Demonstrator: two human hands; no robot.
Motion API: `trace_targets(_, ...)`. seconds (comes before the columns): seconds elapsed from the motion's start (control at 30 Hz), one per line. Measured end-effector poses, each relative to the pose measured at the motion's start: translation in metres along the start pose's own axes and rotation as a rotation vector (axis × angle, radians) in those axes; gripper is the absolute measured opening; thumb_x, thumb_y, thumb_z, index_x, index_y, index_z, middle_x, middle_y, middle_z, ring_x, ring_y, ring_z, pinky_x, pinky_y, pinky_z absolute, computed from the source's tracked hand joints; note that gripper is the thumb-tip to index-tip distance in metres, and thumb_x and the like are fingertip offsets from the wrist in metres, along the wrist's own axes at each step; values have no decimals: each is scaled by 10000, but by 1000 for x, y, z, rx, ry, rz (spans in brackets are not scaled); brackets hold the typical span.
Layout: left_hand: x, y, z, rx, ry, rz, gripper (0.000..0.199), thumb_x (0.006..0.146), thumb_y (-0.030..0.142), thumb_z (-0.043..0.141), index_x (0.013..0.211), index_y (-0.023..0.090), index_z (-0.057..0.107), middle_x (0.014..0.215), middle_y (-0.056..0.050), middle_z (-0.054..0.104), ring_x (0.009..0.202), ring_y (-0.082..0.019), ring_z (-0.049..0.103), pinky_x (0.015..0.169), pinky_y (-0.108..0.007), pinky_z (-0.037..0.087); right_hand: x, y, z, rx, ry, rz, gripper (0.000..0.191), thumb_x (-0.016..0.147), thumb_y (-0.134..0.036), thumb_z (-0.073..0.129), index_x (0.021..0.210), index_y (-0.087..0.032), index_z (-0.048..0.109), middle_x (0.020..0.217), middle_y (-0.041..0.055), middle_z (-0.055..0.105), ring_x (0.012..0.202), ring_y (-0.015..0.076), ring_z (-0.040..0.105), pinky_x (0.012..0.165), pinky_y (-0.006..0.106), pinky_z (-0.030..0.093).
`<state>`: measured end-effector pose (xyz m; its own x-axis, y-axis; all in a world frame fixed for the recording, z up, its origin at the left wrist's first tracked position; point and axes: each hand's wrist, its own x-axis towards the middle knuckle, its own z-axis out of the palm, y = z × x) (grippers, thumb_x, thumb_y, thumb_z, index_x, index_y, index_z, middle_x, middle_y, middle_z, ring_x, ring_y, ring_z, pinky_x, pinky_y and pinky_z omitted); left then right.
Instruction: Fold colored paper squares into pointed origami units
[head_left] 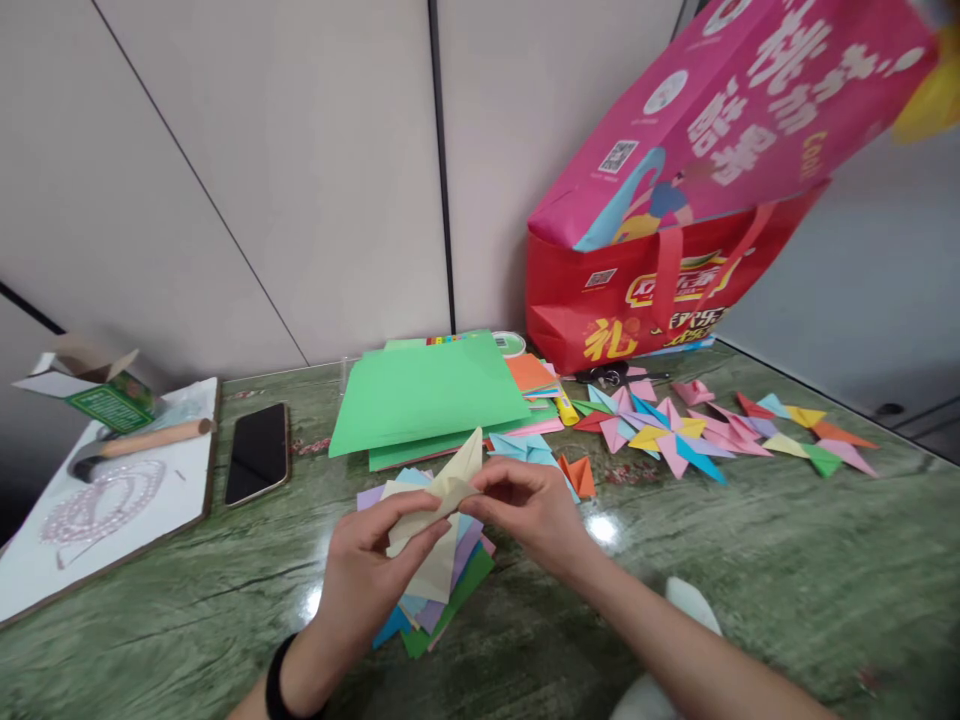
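Note:
A folded cream paper (457, 478) with a pointed tip upward is held between both hands. My left hand (375, 560), a black band at its wrist, pinches the paper's left side between thumb and fingers. The right end is pinched by my right hand (529, 505). Below them lies a fanned stack of square papers (437, 572) in cream, purple, blue and green. Light blue folded pieces (523, 449) and an orange folded piece (577, 477) rest just beyond my right hand.
Green sheets (431, 390) lie behind the hands. Colourful folded paper stars (667, 430) spread to the right, before a red bag (600, 300) and a pink bag (675, 140). At left are a phone (257, 453), a white board (176, 490), a hammer (154, 440) and a box (112, 400).

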<state>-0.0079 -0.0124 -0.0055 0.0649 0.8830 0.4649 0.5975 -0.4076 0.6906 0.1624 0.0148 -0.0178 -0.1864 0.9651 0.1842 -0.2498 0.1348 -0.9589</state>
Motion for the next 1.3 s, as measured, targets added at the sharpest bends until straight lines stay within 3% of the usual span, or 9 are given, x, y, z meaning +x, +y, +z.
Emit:
trace_targets(0.3, 0, 1, -1, -173, -48, -142, 107, 691, 220, 679, 795, 227, 704, 745, 14, 732, 662, -146, 656, 599, -191, 496, 0, -1, 1, -60, -32, -92, 84, 697, -263, 680, 669, -185, 698, 667, 11, 568, 600, 115, 530, 499, 219, 434)
trace_targets(0.43, 0, 3, -2, -227, -70, -202, 99, 692, 225, 678, 788, 223, 701, 750, 11, 731, 671, -151, 657, 599, -196, 498, -1, -1, 1, -23, -32, -93, 77, 706, -275, 675, 723, -219, 725, 759, 21, 550, 633, 116, 532, 515, 227, 461)
trace_targets(0.77, -2, 3, 1, -254, -58, -228, 106, 673, 236, 687, 774, 208, 702, 727, -4, 733, 635, -167, 662, 568, -218, 512, -3, -2, 2, -62, 24, -166, 150, 705, -195, 677, 826, -262, 735, 663, -7, 505, 635, 114, 489, 526, 226, 417)
trace_targets(0.93, -3, 1, 1, -242, -24, -217, 103, 669, 240, 687, 767, 216, 704, 727, 3, 731, 610, -155, 657, 546, -205, 512, -4, -1, 5, 51, 26, -68, 145, 669, -198, 701, 801, -212, 643, 721, -17, 550, 614, 102, 523, 522, 215, 457)
trace_targets(1.07, -4, 0, 2, -194, 14, -194, 114, 644, 232, 706, 755, 212, 711, 682, 7, 727, 579, -150, 649, 514, -194, 514, -3, 0, 6, 203, 51, -12, 265, 645, -177, 724, 790, -220, 506, 654, -58, 560, 580, 90, 541, 537, 205, 466)
trace_targets(1.17, -2, 3, 1, -206, 24, -200, 113, 620, 220, 720, 731, 202, 714, 668, 1, 730, 589, -158, 660, 520, -192, 528, -2, 0, 5, 228, 42, 28, 328, 623, -183, 739, 868, -213, 523, 617, -58, 586, 556, 96, 563, 546, 217, 474)
trace_targets(1.3, 1, 7, 2, -373, -20, -299, 120, 637, 207, 704, 755, 191, 707, 718, -9, 741, 654, -178, 691, 579, -212, 564, 0, -1, 4, 144, 10, 66, 175, 644, -257, 722, 724, -164, 597, 609, -21, 606, 535, 99, 563, 540, 226, 473)
